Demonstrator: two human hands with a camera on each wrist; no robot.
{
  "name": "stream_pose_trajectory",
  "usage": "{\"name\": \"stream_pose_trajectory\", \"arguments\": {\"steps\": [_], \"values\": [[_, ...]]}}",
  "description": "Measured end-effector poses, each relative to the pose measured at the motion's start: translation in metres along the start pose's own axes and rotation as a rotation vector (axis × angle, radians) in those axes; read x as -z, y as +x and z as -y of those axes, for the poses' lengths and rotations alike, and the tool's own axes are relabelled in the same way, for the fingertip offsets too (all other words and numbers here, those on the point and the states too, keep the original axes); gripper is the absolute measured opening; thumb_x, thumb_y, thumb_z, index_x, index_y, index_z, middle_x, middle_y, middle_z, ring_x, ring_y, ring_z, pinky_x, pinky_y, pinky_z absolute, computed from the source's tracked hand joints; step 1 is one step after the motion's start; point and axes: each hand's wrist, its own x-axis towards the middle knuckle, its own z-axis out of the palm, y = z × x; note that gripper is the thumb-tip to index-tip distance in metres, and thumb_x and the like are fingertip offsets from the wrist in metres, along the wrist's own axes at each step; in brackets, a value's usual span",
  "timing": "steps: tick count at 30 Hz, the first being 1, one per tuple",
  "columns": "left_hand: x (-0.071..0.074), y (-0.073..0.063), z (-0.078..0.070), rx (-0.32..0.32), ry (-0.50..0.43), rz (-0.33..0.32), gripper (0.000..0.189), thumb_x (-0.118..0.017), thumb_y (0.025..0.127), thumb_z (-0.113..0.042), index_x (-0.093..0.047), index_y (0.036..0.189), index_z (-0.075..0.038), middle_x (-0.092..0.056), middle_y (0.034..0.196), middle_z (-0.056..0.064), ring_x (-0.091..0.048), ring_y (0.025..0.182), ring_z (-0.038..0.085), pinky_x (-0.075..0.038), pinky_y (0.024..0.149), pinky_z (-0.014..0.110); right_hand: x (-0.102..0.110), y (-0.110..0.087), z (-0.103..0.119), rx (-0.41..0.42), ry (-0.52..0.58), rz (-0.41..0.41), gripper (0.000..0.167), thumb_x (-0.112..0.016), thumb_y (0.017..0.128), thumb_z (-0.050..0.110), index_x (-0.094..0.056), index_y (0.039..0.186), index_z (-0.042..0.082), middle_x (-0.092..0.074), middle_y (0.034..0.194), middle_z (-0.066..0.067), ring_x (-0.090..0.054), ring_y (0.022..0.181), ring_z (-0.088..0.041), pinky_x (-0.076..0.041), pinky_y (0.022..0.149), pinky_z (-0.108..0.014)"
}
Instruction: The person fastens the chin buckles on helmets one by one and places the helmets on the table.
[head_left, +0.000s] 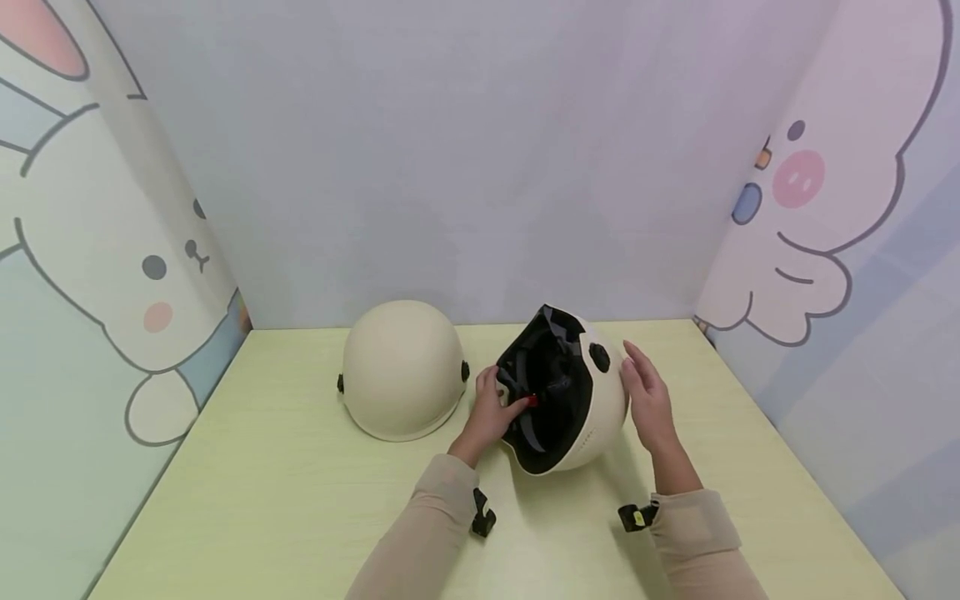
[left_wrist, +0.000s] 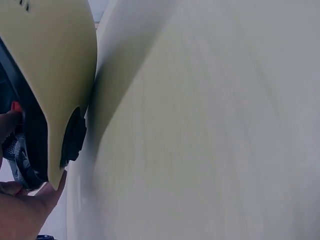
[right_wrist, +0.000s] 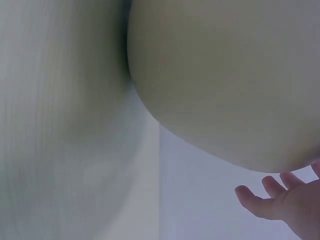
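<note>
A cream helmet (head_left: 609,408) lies tipped on the table, its black-lined opening facing left and toward me. My left hand (head_left: 489,418) grips the rim on the left; its thumb lies inside against a small red piece (head_left: 533,401), probably part of the strap buckle. In the left wrist view, fingers (left_wrist: 22,212) hold the edge close to a black round side knob (left_wrist: 75,136). On the far side, my right hand (head_left: 651,402) rests lightly against the shell with extended fingers. The right wrist view shows those fingers (right_wrist: 260,204) along the smooth shell (right_wrist: 225,90).
A second cream helmet (head_left: 401,367) stands dome up to the left, with black knobs on both sides. The pale yellow table (head_left: 285,500) meets a plain back wall (head_left: 420,167). Side walls carry cartoon animals (head_left: 97,250).
</note>
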Motion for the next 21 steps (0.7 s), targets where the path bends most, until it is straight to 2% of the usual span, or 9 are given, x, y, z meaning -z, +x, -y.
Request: {"name": "stream_pose_trajectory", "arguments": {"steps": [2, 5, 9, 16, 19, 21], "values": [[0.000, 0.000, 0.000, 0.001, 0.004, 0.000, 0.081, -0.069, 0.093, -0.019, -0.018, 0.151, 0.003, -0.014, 0.154, 0.018, -0.047, 0.123, 0.038, -0.045, 0.095, 0.042, -0.002, 0.000, -0.004, -0.001, 0.058, 0.027, 0.054, -0.043, 0.105, 0.034, -0.036, 0.151, 0.006, -0.034, 0.152, -0.015, -0.034, 0.136, -0.029, -0.033, 0.103, -0.027], [0.000, 0.000, 0.000, 0.003, 0.000, -0.002, 0.081, -0.069, 0.093, -0.020, -0.018, 0.151, 0.003, -0.014, 0.154, 0.018, -0.046, 0.123, 0.038, -0.045, 0.094, 0.042, -0.007, -0.001, -0.009, -0.008, 0.209, 0.084, 0.058, -0.040, 0.106, 0.034, -0.027, 0.153, 0.003, -0.025, 0.157, -0.014, -0.027, 0.139, -0.025, -0.032, 0.100, -0.016], [0.001, -0.001, 0.000, 0.004, 0.012, -0.007, 0.080, -0.070, 0.093, -0.021, -0.020, 0.151, 0.003, -0.016, 0.153, 0.018, -0.045, 0.124, 0.038, -0.044, 0.095, 0.044, -0.014, -0.002, -0.012, -0.017, 0.372, 0.125, 0.060, -0.035, 0.107, 0.034, -0.018, 0.155, 0.003, -0.017, 0.158, -0.016, -0.023, 0.140, -0.020, -0.030, 0.102, -0.017], [0.003, -0.008, -0.013, 0.011, 0.096, 0.028, 0.081, -0.068, 0.093, -0.027, -0.021, 0.153, -0.001, -0.017, 0.155, 0.018, -0.033, 0.136, 0.036, -0.034, 0.105, 0.048, -0.018, -0.004, -0.013, -0.022, 0.401, 0.078, 0.059, -0.035, 0.107, 0.033, -0.018, 0.155, 0.003, -0.017, 0.159, -0.013, -0.021, 0.141, -0.019, -0.028, 0.104, -0.017], [0.004, -0.011, -0.027, -0.013, 0.118, 0.045, 0.076, -0.065, 0.094, -0.021, -0.021, 0.154, -0.004, -0.016, 0.156, 0.017, -0.031, 0.137, 0.035, -0.034, 0.104, 0.050, -0.018, -0.004, -0.013, -0.024, 0.406, 0.060, 0.060, -0.036, 0.107, 0.034, -0.019, 0.155, 0.002, -0.019, 0.159, -0.013, -0.023, 0.141, -0.020, -0.028, 0.104, -0.018], [0.004, -0.012, -0.041, -0.044, 0.120, 0.054, 0.074, -0.062, 0.094, -0.019, -0.022, 0.155, -0.007, -0.016, 0.156, 0.016, -0.034, 0.134, 0.034, -0.036, 0.102, 0.049, -0.019, -0.005, -0.013, -0.025, 0.409, 0.051, 0.059, -0.036, 0.107, 0.034, -0.020, 0.155, 0.002, -0.020, 0.158, -0.013, -0.024, 0.140, -0.019, -0.028, 0.104, -0.018]]}}
